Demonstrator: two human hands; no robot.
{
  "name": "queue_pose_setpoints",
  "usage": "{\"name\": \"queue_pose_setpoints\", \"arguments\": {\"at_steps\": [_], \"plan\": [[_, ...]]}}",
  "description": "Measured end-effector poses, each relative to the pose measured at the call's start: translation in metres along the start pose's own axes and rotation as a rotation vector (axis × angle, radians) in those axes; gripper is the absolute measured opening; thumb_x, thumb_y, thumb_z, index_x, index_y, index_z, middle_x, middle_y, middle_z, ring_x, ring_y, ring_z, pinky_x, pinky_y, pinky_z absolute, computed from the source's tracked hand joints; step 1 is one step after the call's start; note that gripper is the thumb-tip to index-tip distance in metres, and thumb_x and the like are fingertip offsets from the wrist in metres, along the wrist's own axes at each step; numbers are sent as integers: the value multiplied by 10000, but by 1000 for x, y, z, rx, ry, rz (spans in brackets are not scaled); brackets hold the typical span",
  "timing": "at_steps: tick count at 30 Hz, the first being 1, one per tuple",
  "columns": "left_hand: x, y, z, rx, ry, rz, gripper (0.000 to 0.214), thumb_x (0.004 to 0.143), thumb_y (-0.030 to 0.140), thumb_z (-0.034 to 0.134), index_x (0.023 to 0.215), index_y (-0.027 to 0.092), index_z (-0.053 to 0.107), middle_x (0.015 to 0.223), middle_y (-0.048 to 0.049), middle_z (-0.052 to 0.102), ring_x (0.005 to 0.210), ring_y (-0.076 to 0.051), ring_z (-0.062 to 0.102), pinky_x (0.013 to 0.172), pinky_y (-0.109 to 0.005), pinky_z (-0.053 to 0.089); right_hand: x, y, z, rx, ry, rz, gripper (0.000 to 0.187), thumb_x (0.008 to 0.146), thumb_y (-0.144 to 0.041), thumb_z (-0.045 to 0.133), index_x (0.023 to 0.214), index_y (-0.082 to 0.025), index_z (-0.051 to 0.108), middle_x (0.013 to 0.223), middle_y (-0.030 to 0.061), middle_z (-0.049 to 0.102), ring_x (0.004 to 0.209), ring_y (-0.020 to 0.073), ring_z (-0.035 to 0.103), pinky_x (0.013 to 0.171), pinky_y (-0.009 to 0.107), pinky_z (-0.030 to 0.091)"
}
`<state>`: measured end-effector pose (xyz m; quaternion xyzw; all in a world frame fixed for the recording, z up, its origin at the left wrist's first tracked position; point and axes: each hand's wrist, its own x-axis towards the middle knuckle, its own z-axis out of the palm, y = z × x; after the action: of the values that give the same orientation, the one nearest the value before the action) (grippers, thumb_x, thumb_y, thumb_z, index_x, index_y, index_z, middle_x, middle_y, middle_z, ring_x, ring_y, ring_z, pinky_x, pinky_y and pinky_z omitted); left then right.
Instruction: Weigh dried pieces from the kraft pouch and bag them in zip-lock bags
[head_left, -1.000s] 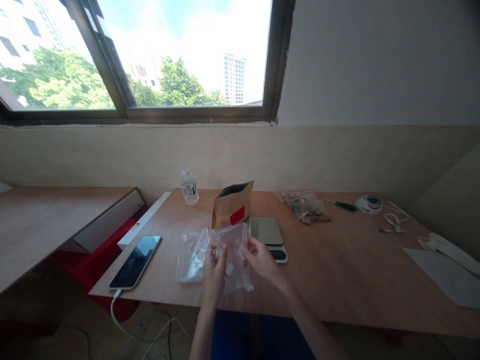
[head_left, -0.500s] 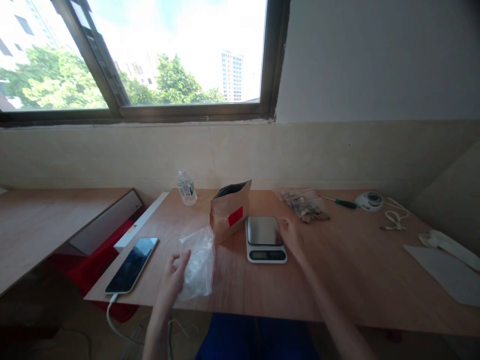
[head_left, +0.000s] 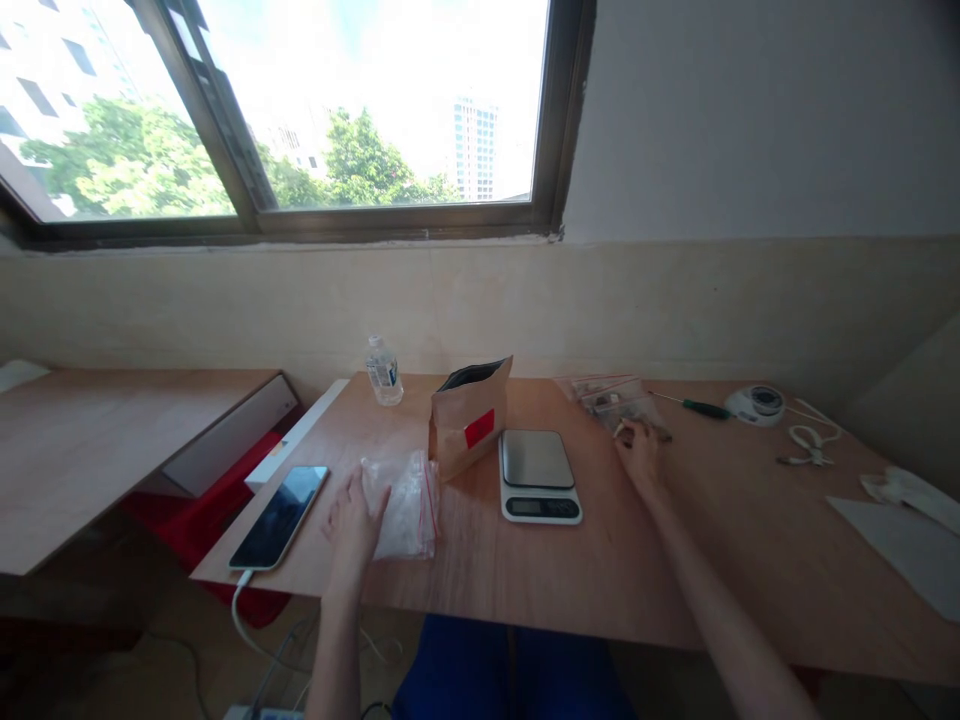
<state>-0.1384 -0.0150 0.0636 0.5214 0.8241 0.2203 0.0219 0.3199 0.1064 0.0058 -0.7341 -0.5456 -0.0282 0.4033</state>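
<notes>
My left hand [head_left: 354,518] has its fingers apart over the left edge of a stack of clear plastic zip bags [head_left: 409,510]. My right hand [head_left: 640,452] reaches past the scale, its fingers curled and pinched at the near edge of a zip bag with brown pieces [head_left: 611,398], partly covering it. Between my hands stands a white kitchen scale [head_left: 538,475] with a bare metal plate. Left of the scale, a brown paper pouch [head_left: 466,415] with a red label stands upright, its top open.
A smartphone [head_left: 280,517] with a charging cable lies at the left. Behind is a clear plastic bottle [head_left: 384,372]. Rightward are a green-handled screwdriver [head_left: 705,409], a white dome camera [head_left: 756,405], a coiled white cable [head_left: 810,445] and a grey sheet [head_left: 896,550].
My right hand has moved right and away from me, from beside the scale to the filled bags. My left hand has spread over the clear bags, which lie flatter. The view has shifted slightly.
</notes>
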Motion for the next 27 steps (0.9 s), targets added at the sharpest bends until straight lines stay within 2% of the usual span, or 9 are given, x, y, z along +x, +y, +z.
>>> {"name": "queue_pose_setpoints", "arguments": {"at_steps": [3,6,8,11,16,19,22,24,27], "plan": [[1,6,17,21,74,34,690,875,473,361,1421,66,247,1393,-275,360,1250,-405,379,939,-607,332,-5,-9,-11,80,26,25,259,673,-234,524,892,-128,611,897,147,621,886,254,551,795,377,425],[-3,16,39,71,227,29,767,874,435,382,1448,22,84,1479,-305,128,1365,-415,137,989,-617,265,-19,-30,-31,329,67,155,282,648,-329,571,859,-146,606,862,119,639,775,222,581,720,360,453],[-6,20,54,117,213,109,646,897,341,349,1452,76,150,1505,-266,62,1388,-384,33,1027,-611,200,-33,-49,-49,470,99,262,331,617,-382,615,859,-157,606,864,101,646,727,204,584,682,347,463],[-6,19,71,179,135,179,529,923,258,255,1429,103,266,1510,-229,112,1396,-334,65,1064,-576,157,-60,-77,-83,721,126,419,369,619,-419,634,888,-168,608,862,68,644,695,179,594,600,296,475],[6,14,81,201,57,124,613,907,367,311,1386,-16,310,1449,-311,217,1358,-397,186,1056,-584,177,-106,-105,-130,1045,146,536,267,654,-337,638,869,-179,633,851,18,647,709,147,600,572,236,489],[9,26,69,112,81,54,632,903,390,297,1387,-17,300,1449,-323,202,1360,-411,164,1024,-635,178,-122,-112,-141,1137,88,556,218,667,-344,636,814,-183,653,824,13,661,695,142,601,564,225,487],[-3,54,39,-63,237,13,635,908,392,294,1411,8,245,1487,-298,98,1371,-414,107,1018,-652,154,-127,-118,-140,1139,11,575,261,664,-371,638,847,-189,678,874,39,693,741,171,629,565,233,484],[-20,79,14,-306,251,76,550,914,366,297,1364,59,366,1457,-254,264,1340,-370,252,1032,-586,221,-128,-123,-136,1120,-48,581,290,669,-401,623,855,-189,690,907,59,707,776,200,646,568,249,484],[-53,114,-18,-785,-131,371,402,921,375,317,1108,165,604,1105,-125,624,1028,-237,570,879,-368,441,-130,-135,-130,1081,-183,551,324,689,-454,598,852,-193,699,912,66,718,773,222,657,544,262,474]]}}
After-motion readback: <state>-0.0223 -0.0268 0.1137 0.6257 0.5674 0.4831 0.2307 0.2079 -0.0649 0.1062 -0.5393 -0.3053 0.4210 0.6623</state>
